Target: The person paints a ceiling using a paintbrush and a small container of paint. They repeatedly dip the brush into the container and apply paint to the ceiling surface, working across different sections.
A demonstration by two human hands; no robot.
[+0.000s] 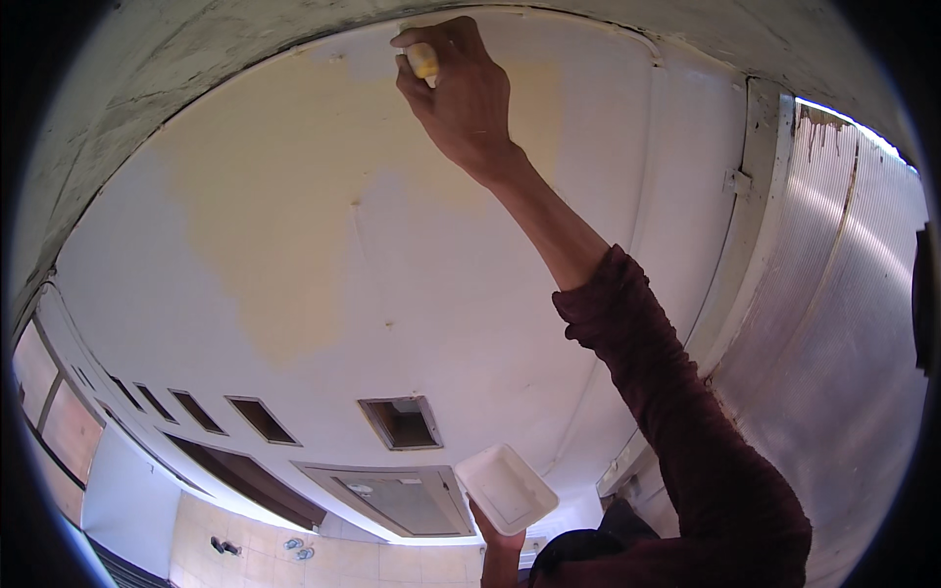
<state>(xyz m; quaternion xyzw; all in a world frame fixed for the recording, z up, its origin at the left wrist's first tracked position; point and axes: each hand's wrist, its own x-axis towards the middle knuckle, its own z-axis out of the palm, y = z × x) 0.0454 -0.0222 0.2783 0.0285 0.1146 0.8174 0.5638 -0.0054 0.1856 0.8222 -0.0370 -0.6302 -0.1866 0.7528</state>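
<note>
At the top of the wall (pixel 470 363), just under the ceiling, my right hand (pixel 461 103) is raised with its fingers closed around a small white and yellow tool (pixel 423 61). The tool's working end is hidden, so I cannot tell its exact kind. A pale yellow patch of paint (pixel 289 235) covers part of the white wall below and left of that hand. Low in front of me, my left hand (pixel 500 529) grips a white rectangular plastic tray (pixel 505 490) from beneath. The tray is tilted, its inside showing whitish.
Several small vent openings (pixel 400 423) run along the wall, above a door (pixel 397 498). The ceiling (pixel 147 73) meets the wall close to my right hand. Corrugated translucent sheeting (pixel 833 265) stands to the right. Sandals (pixel 298 549) lie on the tiled floor (pixel 363 563).
</note>
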